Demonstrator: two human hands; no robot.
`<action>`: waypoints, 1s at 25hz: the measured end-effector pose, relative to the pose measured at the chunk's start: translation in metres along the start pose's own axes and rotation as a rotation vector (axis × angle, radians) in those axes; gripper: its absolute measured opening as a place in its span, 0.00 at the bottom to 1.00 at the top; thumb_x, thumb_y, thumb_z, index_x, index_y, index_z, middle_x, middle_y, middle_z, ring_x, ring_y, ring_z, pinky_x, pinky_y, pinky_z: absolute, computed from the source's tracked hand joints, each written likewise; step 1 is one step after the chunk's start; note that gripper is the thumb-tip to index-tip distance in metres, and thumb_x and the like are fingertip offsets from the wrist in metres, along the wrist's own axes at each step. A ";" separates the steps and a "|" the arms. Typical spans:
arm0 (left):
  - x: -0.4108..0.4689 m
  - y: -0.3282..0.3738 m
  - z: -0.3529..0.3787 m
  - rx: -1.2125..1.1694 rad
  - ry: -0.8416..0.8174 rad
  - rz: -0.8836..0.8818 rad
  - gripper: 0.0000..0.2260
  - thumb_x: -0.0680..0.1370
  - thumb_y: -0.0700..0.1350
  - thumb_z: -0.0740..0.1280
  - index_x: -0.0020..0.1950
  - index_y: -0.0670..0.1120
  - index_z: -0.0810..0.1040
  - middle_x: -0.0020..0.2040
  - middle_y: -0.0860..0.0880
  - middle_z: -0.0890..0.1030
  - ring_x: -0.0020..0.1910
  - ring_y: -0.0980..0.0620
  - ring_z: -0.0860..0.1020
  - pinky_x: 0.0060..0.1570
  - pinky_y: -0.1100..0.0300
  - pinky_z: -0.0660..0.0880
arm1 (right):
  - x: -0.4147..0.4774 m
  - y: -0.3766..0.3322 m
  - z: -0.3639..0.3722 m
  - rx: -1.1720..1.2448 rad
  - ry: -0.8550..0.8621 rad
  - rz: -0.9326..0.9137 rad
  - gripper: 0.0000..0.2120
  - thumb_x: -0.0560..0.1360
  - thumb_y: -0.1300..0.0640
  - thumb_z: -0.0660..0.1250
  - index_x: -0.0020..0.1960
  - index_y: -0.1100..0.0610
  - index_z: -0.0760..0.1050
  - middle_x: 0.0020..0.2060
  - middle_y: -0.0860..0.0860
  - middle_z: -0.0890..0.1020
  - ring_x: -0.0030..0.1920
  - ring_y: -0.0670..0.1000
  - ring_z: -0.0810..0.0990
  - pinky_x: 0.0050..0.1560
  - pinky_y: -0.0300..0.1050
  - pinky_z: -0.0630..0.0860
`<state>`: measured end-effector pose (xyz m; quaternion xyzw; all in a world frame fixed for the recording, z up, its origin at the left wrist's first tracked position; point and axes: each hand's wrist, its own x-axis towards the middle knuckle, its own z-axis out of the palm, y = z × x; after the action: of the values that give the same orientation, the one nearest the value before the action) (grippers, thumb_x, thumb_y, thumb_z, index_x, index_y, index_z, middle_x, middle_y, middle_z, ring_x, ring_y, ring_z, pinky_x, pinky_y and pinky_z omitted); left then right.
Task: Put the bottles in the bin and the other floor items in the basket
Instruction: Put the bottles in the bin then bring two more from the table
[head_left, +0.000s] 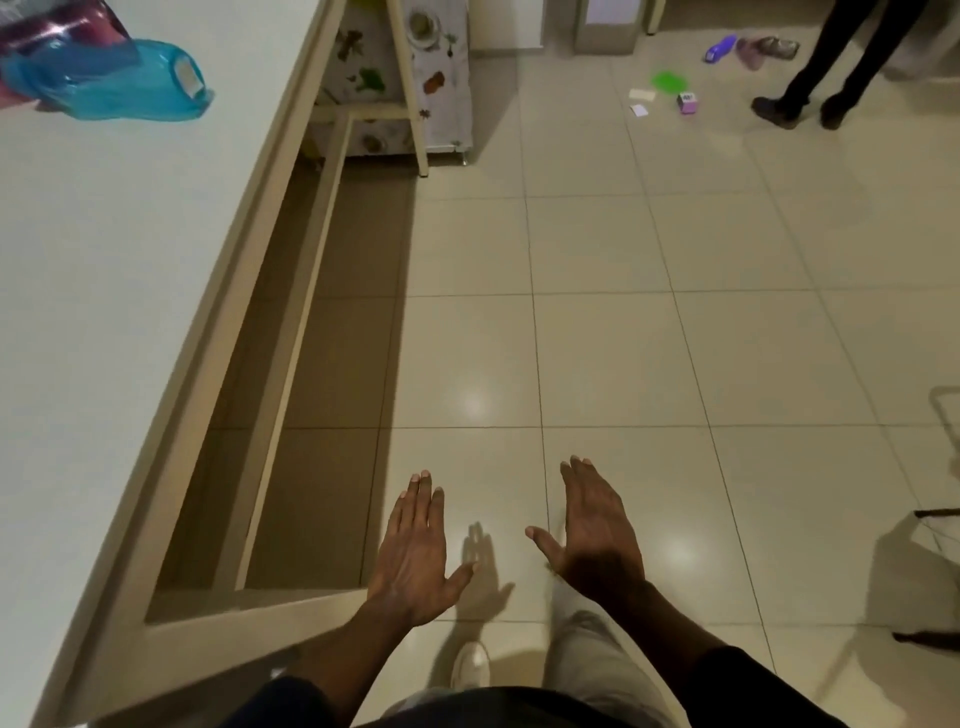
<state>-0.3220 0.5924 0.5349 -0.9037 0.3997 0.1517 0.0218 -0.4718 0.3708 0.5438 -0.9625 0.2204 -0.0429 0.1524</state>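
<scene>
My left hand (415, 551) and my right hand (592, 535) are held out flat in front of me above the tiled floor, fingers spread, holding nothing. Far ahead at the upper right, small items lie on the floor: a green round lid (670, 81), a pale card (642, 94), a small white paper (638, 109), a pink cube (687, 102), a purple bottle (721, 48) and a pinkish bottle (768, 49) lying on their sides. A silver bin (605, 26) stands at the back wall. No basket shows clearly.
A white table (104, 312) runs along my left, with a blue plastic container (114, 78) on it. A cloth-covered cabinet (400, 78) stands behind the table. Another person's legs (831, 67) stand by the items. A dark wire frame (940, 519) sits at the right edge.
</scene>
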 end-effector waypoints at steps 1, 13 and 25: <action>0.017 0.003 -0.006 0.009 0.022 -0.029 0.51 0.76 0.75 0.57 0.85 0.37 0.54 0.86 0.37 0.45 0.85 0.39 0.44 0.83 0.47 0.38 | 0.022 0.012 -0.001 0.004 -0.002 -0.044 0.42 0.77 0.36 0.67 0.74 0.70 0.71 0.72 0.67 0.75 0.74 0.66 0.74 0.73 0.60 0.73; 0.187 0.034 -0.119 -0.135 0.244 -0.354 0.44 0.80 0.69 0.56 0.86 0.42 0.52 0.86 0.43 0.36 0.85 0.45 0.34 0.84 0.44 0.45 | 0.313 0.063 -0.068 0.091 -0.128 -0.275 0.47 0.77 0.30 0.61 0.84 0.59 0.54 0.83 0.57 0.59 0.84 0.56 0.55 0.82 0.54 0.59; 0.351 -0.110 -0.343 -0.194 0.897 -0.709 0.40 0.80 0.64 0.65 0.84 0.41 0.59 0.87 0.41 0.48 0.86 0.43 0.47 0.83 0.42 0.51 | 0.588 -0.112 -0.140 0.336 0.036 -0.608 0.38 0.79 0.36 0.66 0.80 0.55 0.59 0.79 0.54 0.67 0.78 0.54 0.66 0.75 0.55 0.70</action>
<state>0.0690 0.3610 0.7501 -0.9561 0.0271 -0.2268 -0.1835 0.0820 0.1714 0.7213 -0.9447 -0.0837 -0.1391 0.2850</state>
